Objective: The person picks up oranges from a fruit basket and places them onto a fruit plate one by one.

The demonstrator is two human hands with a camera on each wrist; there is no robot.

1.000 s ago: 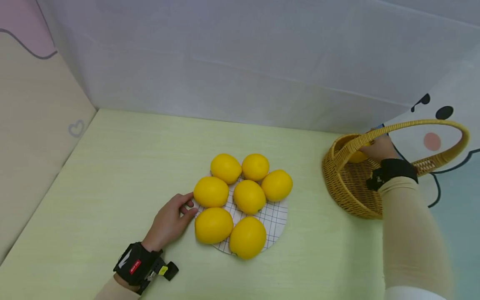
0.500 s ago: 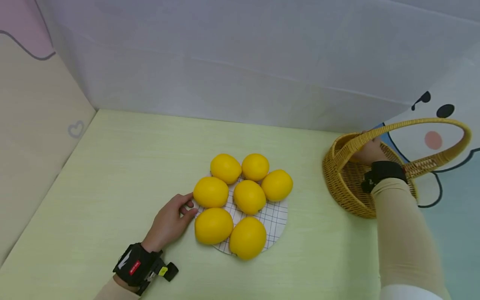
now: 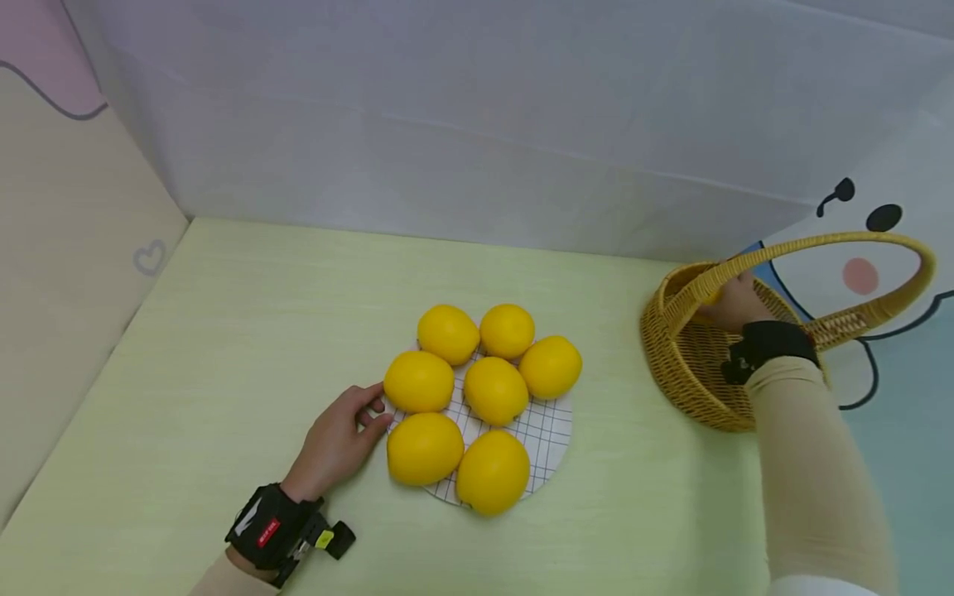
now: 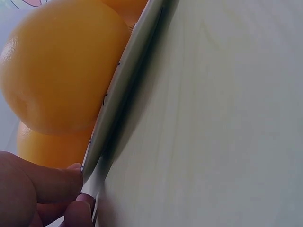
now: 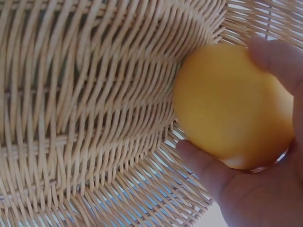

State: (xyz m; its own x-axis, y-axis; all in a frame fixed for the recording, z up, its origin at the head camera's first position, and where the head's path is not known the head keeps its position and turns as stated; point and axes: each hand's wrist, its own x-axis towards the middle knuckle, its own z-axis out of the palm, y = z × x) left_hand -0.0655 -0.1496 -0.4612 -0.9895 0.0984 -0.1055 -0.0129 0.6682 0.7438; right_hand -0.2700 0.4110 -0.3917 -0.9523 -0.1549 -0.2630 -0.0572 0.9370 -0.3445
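Observation:
My left hand (image 3: 339,439) pinches the left rim of a round white plate (image 3: 547,434) with a dark grid pattern. In the left wrist view the thumb lies over the rim (image 4: 106,101) and fingertips are beneath it. Several yellow lemons (image 3: 495,391) lie on this plate. Far to the right, my right hand (image 3: 734,306) reaches under the handle into a wicker basket (image 3: 667,372). It grips one lemon (image 5: 232,106) between thumb and fingers, against the woven inside of the basket; in the head view, most of that lemon is hidden by the hand and handle.
The basket's tall arched handle (image 3: 842,240) rises above the right wrist. A pale green table (image 3: 261,306) runs under everything. A grey-white wall (image 3: 447,124) closes the back, with a patterned panel (image 3: 82,248) at the left.
My right hand has shifted a little left inside the basket with the lemon. The left hand, plate and lemons on it stay put.

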